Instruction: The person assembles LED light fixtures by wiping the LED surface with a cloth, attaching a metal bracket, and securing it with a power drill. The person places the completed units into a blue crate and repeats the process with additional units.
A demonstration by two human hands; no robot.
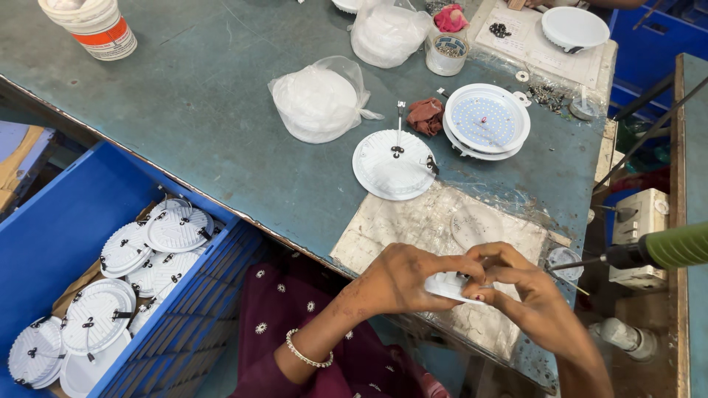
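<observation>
Both my hands meet at the table's near edge around a small white plastic part (447, 285). My left hand (402, 278) grips it from the left, thumb on top. My right hand (527, 291) pinches it from the right with curled fingers. Beyond them a white round lamp housing (394, 165) lies back side up with an upright spring clip. Further right sits a round lamp (486, 120) showing its dotted light board, stacked on another.
A blue crate (59, 221) at the left holds several white round housings (177, 230). Bagged white discs (318, 101), a red rag (425, 116), a cup of screws (446, 51), a white bucket (92, 26) and a green power screwdriver (656, 250) surround the work spot.
</observation>
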